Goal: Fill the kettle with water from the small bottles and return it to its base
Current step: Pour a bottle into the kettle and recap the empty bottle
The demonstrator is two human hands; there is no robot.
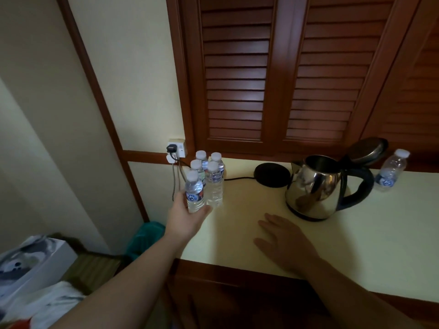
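A steel kettle (313, 188) stands on the cream counter (356, 245), off its base, with its lid (368, 150) hinged open and its black handle to the right. Its round black base (272, 174) lies just to the left, corded. Several small capped water bottles (212, 169) cluster at the counter's back left. My left hand (187, 218) is closed around the nearest bottle (194, 192), which is upright. My right hand (282, 238) rests flat on the counter in front of the kettle, fingers spread, holding nothing.
Another small bottle (392, 170) stands right of the kettle. A wall socket with plugs (176, 148) sits behind the bottle cluster. Louvred wooden doors (273, 74) rise behind the counter. A white box (35, 264) and a teal bin (145, 238) sit at lower left.
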